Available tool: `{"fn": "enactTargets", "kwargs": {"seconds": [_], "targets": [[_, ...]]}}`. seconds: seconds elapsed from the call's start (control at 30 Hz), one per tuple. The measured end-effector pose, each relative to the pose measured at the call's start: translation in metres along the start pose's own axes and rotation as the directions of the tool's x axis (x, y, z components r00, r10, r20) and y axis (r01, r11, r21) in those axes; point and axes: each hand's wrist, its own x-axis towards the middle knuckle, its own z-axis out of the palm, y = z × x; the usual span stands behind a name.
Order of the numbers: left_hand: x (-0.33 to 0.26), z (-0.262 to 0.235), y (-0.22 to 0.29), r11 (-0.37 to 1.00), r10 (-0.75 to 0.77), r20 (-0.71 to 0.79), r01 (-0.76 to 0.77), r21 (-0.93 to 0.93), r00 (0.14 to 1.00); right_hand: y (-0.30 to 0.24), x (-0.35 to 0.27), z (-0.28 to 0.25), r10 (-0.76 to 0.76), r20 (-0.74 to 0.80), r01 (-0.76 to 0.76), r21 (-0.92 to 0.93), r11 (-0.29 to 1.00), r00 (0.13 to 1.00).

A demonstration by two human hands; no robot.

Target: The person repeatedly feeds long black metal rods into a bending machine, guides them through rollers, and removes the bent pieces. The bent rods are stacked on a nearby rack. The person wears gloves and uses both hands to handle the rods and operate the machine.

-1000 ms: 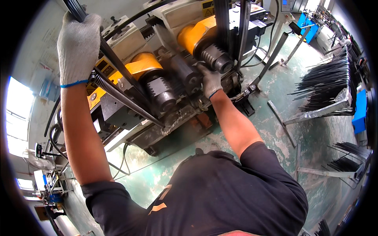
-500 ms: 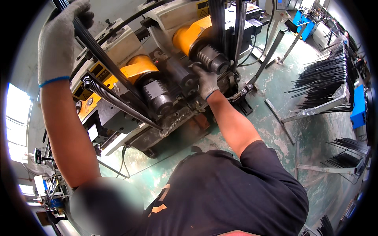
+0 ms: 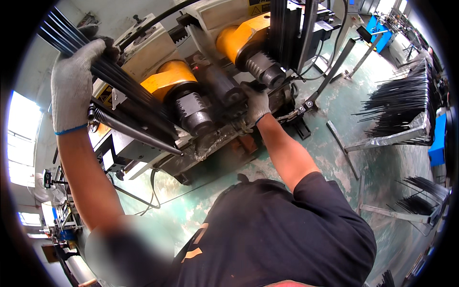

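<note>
My left hand (image 3: 74, 86), in a pale knit glove with dark fingertips, is closed around a bundle of long black rods (image 3: 126, 88) at the upper left. The bundle slants down to the right, its lower end among the machine's parts beside the left toothed dark roller (image 3: 192, 112). My right hand (image 3: 258, 103), gloved the same way, is at the machine between the dark middle cylinder (image 3: 224, 86) and the right toothed roller (image 3: 265, 69). Its fingers look curled; what they hold, if anything, is hidden.
Yellow housings (image 3: 167, 79) carry the rollers. A coil spring (image 3: 124, 125) slants below the rods. More black uprights (image 3: 287, 33) stand at the machine's right. A metal rack (image 3: 397, 138) bears many black rods. A dark post (image 3: 334, 67) leans on the right.
My left hand has come down with the rods, and the bundle's upper end has tipped left, fanning slightly. My right hand stays beside the middle cylinder. The view has shifted slightly.
</note>
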Motion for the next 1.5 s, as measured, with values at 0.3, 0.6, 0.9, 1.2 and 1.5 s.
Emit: {"fn": "enactTargets", "kwargs": {"seconds": [0.3,0.6,0.9,1.2,1.5], "targets": [[-0.003,-0.021,-0.006,1.000,0.023,0.118,-0.025,0.019,0.993,0.010,0.010,-0.004,0.012,0.088,-0.011,-0.005,1.000,0.996],[0.004,-0.023,-0.012,0.996,-0.085,0.115,0.087,-0.006,0.990,0.024,0.020,-0.017,-0.025,0.094,0.031,-0.064,0.997,0.995],[0.009,-0.029,-0.022,0.985,0.017,0.184,-0.049,0.167,0.983,0.010,0.011,-0.010,-0.089,0.032,0.093,-0.133,0.987,0.995],[0.006,-0.011,-0.005,0.989,-0.095,0.116,0.081,0.122,0.989,0.010,0.019,-0.014,-0.205,0.064,0.215,-0.258,0.942,0.977],[-0.097,-0.040,0.046,0.811,0.287,0.185,-0.342,0.476,0.940,-0.072,-0.078,-0.033,-0.022,-0.057,0.021,-0.009,1.000,0.998]]}}
